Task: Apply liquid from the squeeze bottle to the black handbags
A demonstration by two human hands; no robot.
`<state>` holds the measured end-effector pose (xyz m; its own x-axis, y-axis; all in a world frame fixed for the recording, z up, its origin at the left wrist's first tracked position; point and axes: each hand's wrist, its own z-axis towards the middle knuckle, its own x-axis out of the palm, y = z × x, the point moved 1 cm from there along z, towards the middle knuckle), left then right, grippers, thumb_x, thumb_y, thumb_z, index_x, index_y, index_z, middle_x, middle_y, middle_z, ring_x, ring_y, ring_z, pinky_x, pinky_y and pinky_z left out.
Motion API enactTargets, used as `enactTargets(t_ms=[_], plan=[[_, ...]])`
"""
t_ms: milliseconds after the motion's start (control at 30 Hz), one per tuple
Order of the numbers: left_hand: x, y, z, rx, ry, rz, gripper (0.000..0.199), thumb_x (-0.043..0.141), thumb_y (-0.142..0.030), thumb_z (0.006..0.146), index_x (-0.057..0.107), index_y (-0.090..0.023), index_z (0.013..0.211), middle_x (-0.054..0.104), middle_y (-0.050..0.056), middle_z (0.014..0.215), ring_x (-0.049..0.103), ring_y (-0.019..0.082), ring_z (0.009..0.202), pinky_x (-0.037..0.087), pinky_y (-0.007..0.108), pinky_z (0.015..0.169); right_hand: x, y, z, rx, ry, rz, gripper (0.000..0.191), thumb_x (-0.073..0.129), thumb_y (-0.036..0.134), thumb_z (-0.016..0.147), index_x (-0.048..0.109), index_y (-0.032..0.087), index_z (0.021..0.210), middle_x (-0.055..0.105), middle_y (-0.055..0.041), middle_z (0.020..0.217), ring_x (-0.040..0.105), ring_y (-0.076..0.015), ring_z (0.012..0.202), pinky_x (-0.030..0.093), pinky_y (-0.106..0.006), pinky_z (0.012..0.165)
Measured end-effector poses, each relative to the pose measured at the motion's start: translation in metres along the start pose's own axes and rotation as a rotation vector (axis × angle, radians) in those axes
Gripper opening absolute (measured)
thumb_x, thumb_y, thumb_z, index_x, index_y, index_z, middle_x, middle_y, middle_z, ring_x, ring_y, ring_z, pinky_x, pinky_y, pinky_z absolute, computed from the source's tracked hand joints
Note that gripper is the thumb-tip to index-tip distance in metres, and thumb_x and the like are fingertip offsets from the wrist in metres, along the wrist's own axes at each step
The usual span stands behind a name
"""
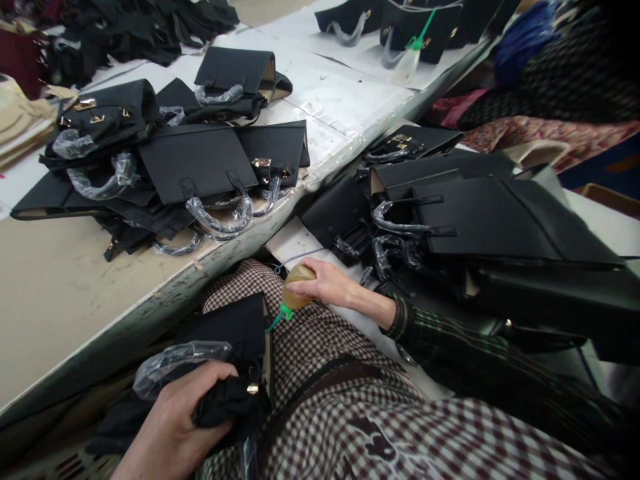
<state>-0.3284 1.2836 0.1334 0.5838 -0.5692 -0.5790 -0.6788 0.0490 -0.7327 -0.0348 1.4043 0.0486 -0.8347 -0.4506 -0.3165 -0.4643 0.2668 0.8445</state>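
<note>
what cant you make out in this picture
Head view:
- black bag: part hidden behind the left hand
- squeeze bottle: partly covered by the right hand
- nozzle: tip too small to tell whether it touches the bag
- gold clasp: any marking too small
- dark heap, upper left: cut off by the top edge

Soft light, brightest on the white-topped table [345, 123] beyond the right hand [325, 283].
Pale glints streak the clear plastic wrap [150, 373] beside the left hand [183, 410], and the table's near side falls into shade. Right of the right hand, the sleeve [465, 347] sinks into shadow; far beyond, the corner blackens, with wide-angle stretching and softness toward the edges.
</note>
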Motion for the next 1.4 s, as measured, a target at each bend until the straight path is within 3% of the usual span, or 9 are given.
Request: enactTargets(t_ms=[200,667,767,967,1167,1267,1400], plan=[[-0.004,0.002,0.002,0.118,-0.015,0.081,0.011,0.061,-0.016,0.091,0.067,-0.025,0.093,0.07,-0.009,0.08,0.066,0.006,0.071,0.046,0.013,0.067,-0.002,0.005,-0.013,0.055,0.171,0.163,0.034,0.076,0.046,0.083,0.061,0.018,0.094,0.058,0.0028,0.072,0.05,-0.0105,0.053,0.038,-0.021,0.044],[0.002,0.018,-0.008,-0.009,-0.004,0.033,0.013,0.06,-0.016,0.089,0.068,-0.025,0.095,0.068,-0.007,0.083,0.063,0.009,0.073,0.044,0.016,0.069,0.001,0.023,-0.068,0.096,0.319,0.425,0.043,0.08,0.051,0.081,0.061,0.019,0.102,0.058,0.0038,0.075,0.049,-0.0089,0.053,0.038,-0.019,0.041],[-0.002,0.018,-0.009,-0.035,0.014,0.006,0.014,0.059,-0.017,0.088,0.069,-0.023,0.095,0.07,-0.005,0.088,0.065,0.012,0.079,0.046,0.018,0.072,-0.001,0.022,-0.069,0.111,0.3,0.401,0.043,0.079,0.051,0.082,0.061,0.019,0.104,0.058,0.0038,0.076,0.049,-0.0101,0.054,0.038,-0.021,0.043],[-0.004,0.014,-0.009,-0.061,0.052,-0.017,0.017,0.056,-0.015,0.087,0.069,-0.022,0.095,0.071,-0.003,0.09,0.066,0.014,0.084,0.047,0.021,0.077,-0.008,0.017,-0.052,-0.011,0.061,0.102,0.037,0.079,0.044,0.08,0.065,0.016,0.099,0.065,-0.0006,0.086,0.059,-0.0171,0.078,0.045,-0.029,0.068],[-0.003,0.01,-0.007,-0.071,0.049,-0.028,0.017,0.055,-0.017,0.088,0.07,-0.021,0.094,0.071,-0.002,0.089,0.065,0.014,0.083,0.047,0.022,0.076,-0.006,0.011,-0.043,-0.044,-0.062,-0.128,0.041,0.077,0.046,0.084,0.064,0.016,0.107,0.067,-0.0048,0.092,0.061,-0.0211,0.083,0.044,-0.033,0.075],[-0.005,0.01,-0.006,-0.089,0.036,-0.028,0.016,0.055,-0.02,0.091,0.07,-0.022,0.094,0.071,-0.003,0.088,0.065,0.014,0.082,0.047,0.021,0.075,-0.005,0.014,-0.05,-0.037,-0.033,-0.071,0.041,0.078,0.047,0.083,0.063,0.017,0.106,0.067,-0.004,0.091,0.061,-0.021,0.082,0.045,-0.032,0.073],[-0.005,0.014,-0.003,-0.066,0.045,-0.004,0.013,0.059,-0.021,0.09,0.071,-0.023,0.094,0.072,-0.003,0.087,0.066,0.013,0.079,0.047,0.02,0.072,-0.005,0.025,-0.07,0.018,0.121,0.207,0.041,0.079,0.047,0.081,0.064,0.017,0.104,0.067,-0.0016,0.09,0.061,-0.0193,0.08,0.047,-0.029,0.069]])
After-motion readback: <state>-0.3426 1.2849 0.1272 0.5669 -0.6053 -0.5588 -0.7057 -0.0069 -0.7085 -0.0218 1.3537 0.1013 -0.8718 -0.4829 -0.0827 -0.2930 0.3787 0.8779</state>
